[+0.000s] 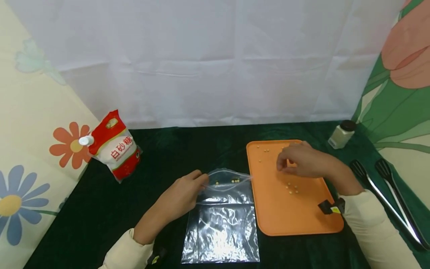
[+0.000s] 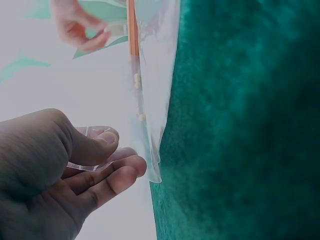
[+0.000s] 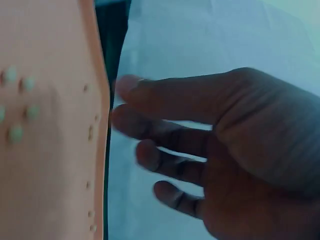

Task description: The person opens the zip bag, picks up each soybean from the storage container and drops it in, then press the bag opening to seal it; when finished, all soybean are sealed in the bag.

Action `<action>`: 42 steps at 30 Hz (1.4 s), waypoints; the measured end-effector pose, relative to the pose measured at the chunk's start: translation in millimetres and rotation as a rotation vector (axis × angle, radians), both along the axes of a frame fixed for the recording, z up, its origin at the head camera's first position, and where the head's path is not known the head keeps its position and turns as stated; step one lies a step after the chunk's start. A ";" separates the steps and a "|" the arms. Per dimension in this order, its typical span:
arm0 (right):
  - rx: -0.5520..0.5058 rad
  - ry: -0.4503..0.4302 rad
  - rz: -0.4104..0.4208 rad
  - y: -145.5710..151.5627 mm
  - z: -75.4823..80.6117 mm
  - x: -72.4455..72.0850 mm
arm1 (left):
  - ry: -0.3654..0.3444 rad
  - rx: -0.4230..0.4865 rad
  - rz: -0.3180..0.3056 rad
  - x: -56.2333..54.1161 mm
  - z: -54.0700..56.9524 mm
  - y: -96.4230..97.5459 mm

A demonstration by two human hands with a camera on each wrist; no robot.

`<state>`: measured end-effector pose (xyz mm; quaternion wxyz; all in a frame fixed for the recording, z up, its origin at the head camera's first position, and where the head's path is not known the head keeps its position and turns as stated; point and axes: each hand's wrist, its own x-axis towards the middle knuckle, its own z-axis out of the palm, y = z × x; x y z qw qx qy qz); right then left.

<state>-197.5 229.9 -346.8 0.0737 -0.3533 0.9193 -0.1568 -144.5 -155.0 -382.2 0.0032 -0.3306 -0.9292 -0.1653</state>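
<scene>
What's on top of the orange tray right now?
Small yellow pieces lie on the orange tray: a few near its far edge, a cluster around the middle. The right hand hides whatever lies beneath it.

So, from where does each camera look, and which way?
Head: worn on the head, facing forward and down at orange tray and clear bag; left hand, right hand and sleeves show.
Left wrist: on that wrist, facing the left hand pinching the bag; right hand shows beyond.
Right wrist: on that wrist, facing tray and white cloth; right hand shows.
Head and right wrist share the tray's small pieces.
</scene>
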 end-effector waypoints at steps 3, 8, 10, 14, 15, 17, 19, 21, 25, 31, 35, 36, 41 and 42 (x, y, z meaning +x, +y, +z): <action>0.098 -0.111 -0.016 13.4 -4.7 -1.4 | 0.012 0.000 0.000 0.6 -1.0 -0.5; 0.141 -0.230 -0.022 20.9 -16.3 -3.2 | 0.005 -0.001 0.005 1.0 -1.3 -0.7; 0.153 -0.229 -0.027 20.2 -19.0 -3.2 | 0.007 0.000 0.003 1.1 -0.8 -0.7; 0.189 -0.221 -0.048 16.8 -20.7 -2.7 | 0.010 0.001 0.001 1.0 -0.6 -0.2; 0.199 -0.224 -0.053 16.0 -21.0 -2.6 | 0.010 0.001 0.001 0.9 -0.5 0.0; 0.218 -0.226 -0.054 14.8 -21.5 -2.7 | 0.006 -0.001 0.003 0.7 -0.5 0.3; 0.227 -0.227 -0.050 13.8 -22.1 -2.9 | 0.003 -0.003 0.005 0.4 -0.1 0.5; 0.231 -0.225 -0.046 13.3 -22.9 -3.3 | -0.002 -0.005 0.009 0.2 0.5 0.4; 0.214 -0.214 -0.032 12.7 -22.9 -3.4 | -0.014 -0.008 0.014 0.3 0.3 0.4; -0.027 -0.161 0.053 6.4 -22.5 -4.0 | -0.018 -0.003 0.018 0.4 0.1 -0.1; -0.330 -0.194 0.133 -12.1 -25.4 -2.2 | -0.014 0.003 0.016 0.3 0.4 -0.3; -0.410 -0.213 0.148 -18.8 -26.9 -1.5 | -0.014 0.003 0.016 0.4 0.3 -0.4; -0.662 -0.294 0.171 -49.9 -36.3 3.6 | -0.003 -0.002 0.009 1.2 -0.1 -0.2; -0.678 -0.293 0.164 -54.3 -38.4 4.6 | 0.000 -0.003 0.010 1.3 0.0 -0.1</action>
